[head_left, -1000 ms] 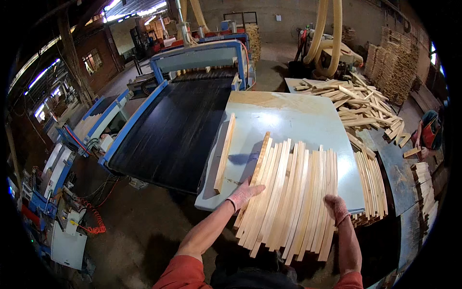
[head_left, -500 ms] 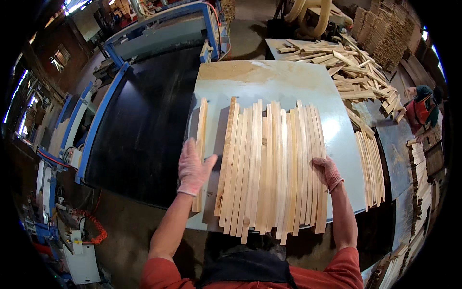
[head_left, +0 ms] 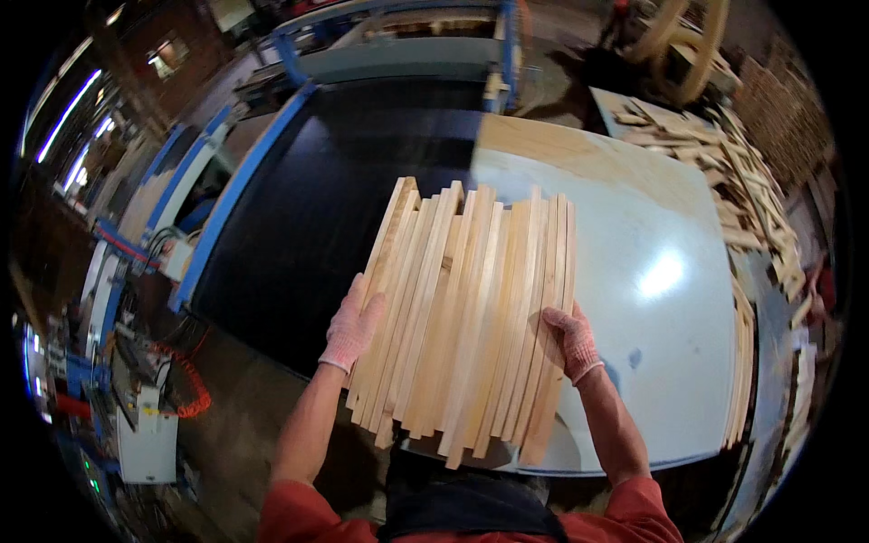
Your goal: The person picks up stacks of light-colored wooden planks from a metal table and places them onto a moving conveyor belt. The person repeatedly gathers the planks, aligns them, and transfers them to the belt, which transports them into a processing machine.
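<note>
Between my two gloved hands is a row of wooden strips (head_left: 462, 317), side by side with uneven ends. My left hand (head_left: 355, 326) presses on the row's left edge, fingers along the outer strip and thumb toward the top. On the opposite edge my right hand (head_left: 574, 342) grips, its thumb over the top of the strips. The row spans the border between the pale tabletop (head_left: 634, 362) and the black conveyor belt (head_left: 272, 262), apparently raised, with a shadow at its lower right. Its underside is hidden.
Blue machine framing (head_left: 235, 199) borders the belt's left side. A loose heap of wood pieces (head_left: 697, 154) lies at the far right, near a thick tan hose (head_left: 688, 54). More strips (head_left: 740, 371) stand beyond the table's right edge. A red coiled cable (head_left: 192, 385) hangs at the left.
My hands have come closer together, squeezing the strips into a tighter row. The separate strip at the left has joined it, and the row has shifted left from the tabletop toward the belt.
</note>
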`<state>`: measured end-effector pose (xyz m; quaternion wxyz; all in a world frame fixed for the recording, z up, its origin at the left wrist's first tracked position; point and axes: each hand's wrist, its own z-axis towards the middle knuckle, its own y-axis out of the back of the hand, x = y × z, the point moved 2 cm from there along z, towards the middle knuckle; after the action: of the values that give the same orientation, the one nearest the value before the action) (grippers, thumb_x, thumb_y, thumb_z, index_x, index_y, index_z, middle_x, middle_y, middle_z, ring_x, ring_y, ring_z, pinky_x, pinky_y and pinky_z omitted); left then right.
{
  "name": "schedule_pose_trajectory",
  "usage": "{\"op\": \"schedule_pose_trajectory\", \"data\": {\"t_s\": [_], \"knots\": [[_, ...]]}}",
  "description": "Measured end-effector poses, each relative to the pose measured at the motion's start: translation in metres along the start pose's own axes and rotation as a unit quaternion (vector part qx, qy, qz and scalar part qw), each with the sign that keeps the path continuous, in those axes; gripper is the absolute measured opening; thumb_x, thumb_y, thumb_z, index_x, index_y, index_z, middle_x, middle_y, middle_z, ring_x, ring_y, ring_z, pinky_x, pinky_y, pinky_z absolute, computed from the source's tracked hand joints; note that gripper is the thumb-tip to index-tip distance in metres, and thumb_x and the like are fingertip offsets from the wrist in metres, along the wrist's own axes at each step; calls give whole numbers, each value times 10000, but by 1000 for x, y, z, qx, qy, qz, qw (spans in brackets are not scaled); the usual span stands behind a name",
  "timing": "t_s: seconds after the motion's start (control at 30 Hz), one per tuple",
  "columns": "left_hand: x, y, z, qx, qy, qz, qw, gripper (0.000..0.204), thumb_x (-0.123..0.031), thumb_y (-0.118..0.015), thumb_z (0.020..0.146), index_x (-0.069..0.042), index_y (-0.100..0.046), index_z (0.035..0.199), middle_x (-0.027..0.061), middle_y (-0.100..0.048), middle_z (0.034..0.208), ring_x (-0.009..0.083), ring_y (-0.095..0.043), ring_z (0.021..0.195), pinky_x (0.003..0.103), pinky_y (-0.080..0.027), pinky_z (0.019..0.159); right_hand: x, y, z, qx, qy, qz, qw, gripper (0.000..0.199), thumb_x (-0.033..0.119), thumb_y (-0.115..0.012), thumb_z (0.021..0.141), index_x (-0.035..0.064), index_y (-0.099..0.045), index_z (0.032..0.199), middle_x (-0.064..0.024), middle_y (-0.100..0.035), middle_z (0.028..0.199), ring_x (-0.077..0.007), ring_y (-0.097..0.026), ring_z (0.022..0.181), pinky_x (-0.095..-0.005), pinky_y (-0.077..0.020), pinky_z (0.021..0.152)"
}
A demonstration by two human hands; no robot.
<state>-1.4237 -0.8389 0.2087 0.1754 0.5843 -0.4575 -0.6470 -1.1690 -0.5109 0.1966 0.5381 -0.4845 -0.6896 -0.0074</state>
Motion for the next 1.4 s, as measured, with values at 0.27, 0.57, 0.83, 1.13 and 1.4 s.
{"op": "schedule_pose_trajectory", "data": {"t_s": [0.27,0.57,0.83,1.13,1.4], "knots": [[170,141,123,-39,30,182,982,891,-657,-570,952,-164,-311,1647,241,-504,1478,426,-554,1305,531,-438,1100,-127,-234,75,28,11,-45,999,418,51,-705,930,69,-511,1300,-110,-669,1096,-239,-683,951,-405,-610,784],[317,272,241,-49,64,321,944,949,-659,-403,1020,37,-219,1639,279,-174,1719,444,-142,1599,562,-24,1288,-260,-473,150,29,12,-104,994,460,142,-732,951,86,-452,1312,-113,-654,1158,-232,-653,1005,-417,-577,859],[422,313,263,-164,17,386,908,746,-526,-481,1070,61,-437,1528,319,-440,1564,458,-402,1463,561,-304,1222,-241,-543,156,166,35,-706,688,935,739,-527,927,-55,-552,1421,-267,-710,1234,-358,-735,1077,-436,-578,941],[238,288,239,-304,-168,128,929,571,-358,-479,1105,87,-511,1460,280,-556,1473,384,-554,1340,474,-444,1147,-268,-431,102,358,-65,-336,869,316,379,-649,968,97,-620,1108,-209,-596,1076,-362,-686,969,-480,-563,722],[-23,131,47,-4,-333,-299,894,506,-274,-507,1093,109,-554,1421,276,-585,1444,347,-604,1274,433,-506,1084,-180,-188,-118,398,-44,-42,915,336,241,-602,1014,58,-571,1294,25,-424,775,-119,-484,691,-300,-411,605]]}}
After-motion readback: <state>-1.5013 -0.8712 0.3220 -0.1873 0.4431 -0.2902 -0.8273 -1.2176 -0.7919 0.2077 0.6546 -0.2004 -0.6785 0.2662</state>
